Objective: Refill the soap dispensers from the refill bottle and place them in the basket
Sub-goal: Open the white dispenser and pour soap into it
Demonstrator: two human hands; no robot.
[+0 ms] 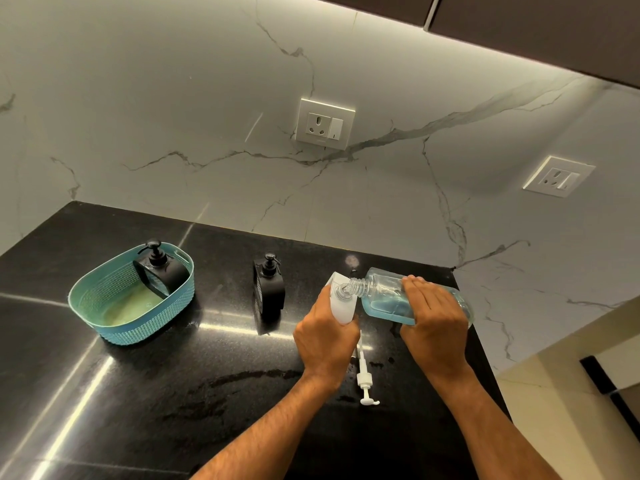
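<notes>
- a teal basket sits at the left on the black counter, with 1 black dispenser leaning inside at its far right end; the basket wall hides that dispenser's base.
- a second black dispenser stands on the counter, between the basket and the hands.
- the left hand grips a white dispenser, fingers wrapped round it and covering its lower part.
- a white pump lies loose on the counter between the forearms.
- the right hand holds the tilted clear refill bottle, its neck at the white dispenser's opening; blue liquid shows inside, and whether any is flowing is hard to make out.
</notes>
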